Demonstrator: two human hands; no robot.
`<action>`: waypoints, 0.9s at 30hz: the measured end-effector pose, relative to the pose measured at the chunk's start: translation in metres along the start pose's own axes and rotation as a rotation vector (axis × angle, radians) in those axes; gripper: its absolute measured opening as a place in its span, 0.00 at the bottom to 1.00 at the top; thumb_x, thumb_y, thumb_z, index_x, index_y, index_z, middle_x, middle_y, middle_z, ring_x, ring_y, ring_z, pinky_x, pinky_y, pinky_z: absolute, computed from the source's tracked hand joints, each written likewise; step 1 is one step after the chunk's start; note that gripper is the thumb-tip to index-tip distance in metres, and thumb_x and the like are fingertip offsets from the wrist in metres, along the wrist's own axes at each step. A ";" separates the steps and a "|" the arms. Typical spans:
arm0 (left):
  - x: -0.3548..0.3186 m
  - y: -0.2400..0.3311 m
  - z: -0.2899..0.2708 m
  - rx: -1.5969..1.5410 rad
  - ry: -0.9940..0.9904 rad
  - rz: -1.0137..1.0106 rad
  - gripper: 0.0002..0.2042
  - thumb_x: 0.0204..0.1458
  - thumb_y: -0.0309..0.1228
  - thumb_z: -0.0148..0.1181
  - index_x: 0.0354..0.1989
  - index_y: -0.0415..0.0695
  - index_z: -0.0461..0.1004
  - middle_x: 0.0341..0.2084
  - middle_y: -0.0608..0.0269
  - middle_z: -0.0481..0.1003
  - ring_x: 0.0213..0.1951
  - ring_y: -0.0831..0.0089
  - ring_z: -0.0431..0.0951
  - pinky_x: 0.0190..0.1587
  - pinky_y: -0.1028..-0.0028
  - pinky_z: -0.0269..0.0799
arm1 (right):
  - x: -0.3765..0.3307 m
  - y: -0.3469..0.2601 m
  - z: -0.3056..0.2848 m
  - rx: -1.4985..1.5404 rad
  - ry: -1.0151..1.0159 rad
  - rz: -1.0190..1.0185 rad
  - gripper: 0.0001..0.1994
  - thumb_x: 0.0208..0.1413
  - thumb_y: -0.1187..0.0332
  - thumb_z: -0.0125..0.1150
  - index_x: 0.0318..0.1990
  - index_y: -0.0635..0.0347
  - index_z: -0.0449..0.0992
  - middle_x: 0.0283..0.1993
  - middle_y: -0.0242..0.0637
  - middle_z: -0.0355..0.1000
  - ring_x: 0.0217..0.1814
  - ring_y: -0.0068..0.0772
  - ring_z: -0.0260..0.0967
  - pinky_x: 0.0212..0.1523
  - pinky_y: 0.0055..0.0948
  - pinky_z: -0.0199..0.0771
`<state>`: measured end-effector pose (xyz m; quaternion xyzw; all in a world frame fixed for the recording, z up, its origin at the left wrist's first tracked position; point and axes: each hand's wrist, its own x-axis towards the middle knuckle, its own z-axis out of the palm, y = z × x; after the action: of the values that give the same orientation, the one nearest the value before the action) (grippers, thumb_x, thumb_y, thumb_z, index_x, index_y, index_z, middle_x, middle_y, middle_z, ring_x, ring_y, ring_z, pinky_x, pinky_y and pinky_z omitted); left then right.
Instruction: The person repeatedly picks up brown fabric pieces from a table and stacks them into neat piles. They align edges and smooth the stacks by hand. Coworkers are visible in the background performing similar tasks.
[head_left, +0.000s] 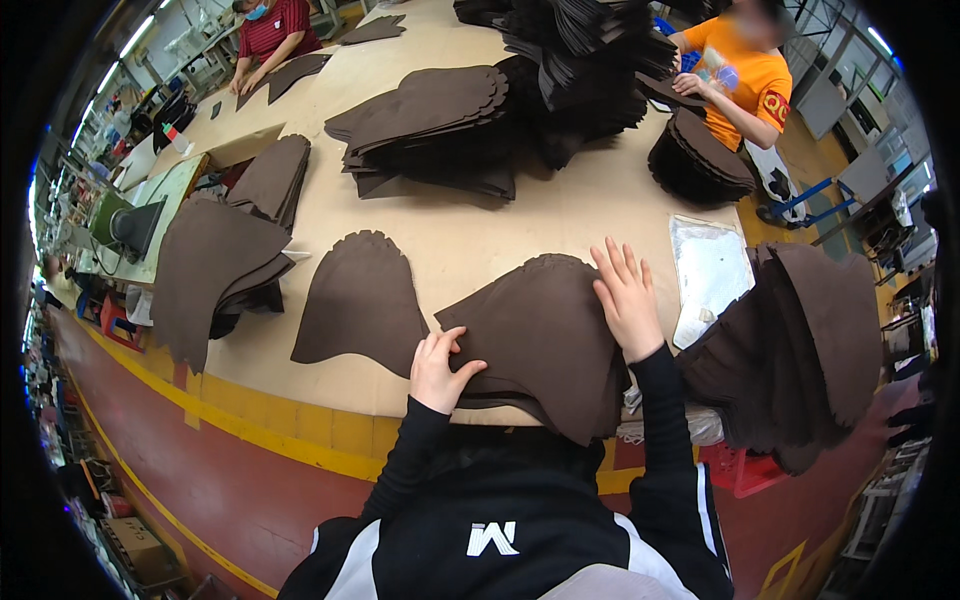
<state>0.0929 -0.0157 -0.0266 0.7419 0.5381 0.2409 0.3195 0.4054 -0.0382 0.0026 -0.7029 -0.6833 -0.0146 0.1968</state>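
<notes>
Dark brown cut leather-like pieces (540, 330) with a notched curved top edge lie in a small, slightly fanned pile on the table in front of me. My left hand (440, 368) is at the pile's left edge, thumb apart from the bent fingers, touching the top piece. My right hand (630, 305) rests on the pile's right edge, its fingers stretched and spread. A single matching piece (362, 298) lies flat just left of my left hand, its lower corner close to my fingers.
Brown piece stacks lie left (215, 260), at the far middle (430, 120) and at the right table edge (800, 340). A whitish panel (708, 270) lies beyond my right hand. Co-workers in orange (740, 75) and red (275, 35) handle brown pieces across the table.
</notes>
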 end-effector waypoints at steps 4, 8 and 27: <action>0.006 -0.001 -0.006 0.086 0.140 0.118 0.33 0.35 0.36 0.78 0.54 0.42 0.73 0.41 0.57 0.70 0.46 0.60 0.71 0.52 0.65 0.69 | -0.054 -0.023 -0.028 0.176 -0.104 -0.131 0.25 0.63 0.63 0.55 0.67 0.48 0.64 0.74 0.37 0.54 0.76 0.46 0.48 0.74 0.50 0.41; 0.008 0.003 -0.009 0.152 0.095 0.176 0.32 0.35 0.35 0.78 0.51 0.41 0.72 0.41 0.56 0.70 0.45 0.59 0.72 0.50 0.64 0.70 | -0.091 -0.059 -0.021 0.150 -0.367 -0.395 0.26 0.60 0.57 0.58 0.67 0.37 0.65 0.74 0.27 0.56 0.76 0.36 0.51 0.74 0.48 0.42; 0.027 -0.046 -0.032 -0.239 0.340 0.105 0.08 0.48 0.22 0.69 0.29 0.37 0.72 0.20 0.61 0.74 0.24 0.78 0.77 0.30 0.77 0.71 | -0.082 -0.069 -0.028 0.245 -0.218 -0.377 0.26 0.58 0.60 0.61 0.64 0.51 0.68 0.71 0.36 0.59 0.74 0.38 0.54 0.73 0.47 0.46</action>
<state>0.0492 0.0267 -0.0386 0.6745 0.5124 0.4409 0.2968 0.3398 -0.1253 0.0221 -0.5312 -0.8164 0.1079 0.1993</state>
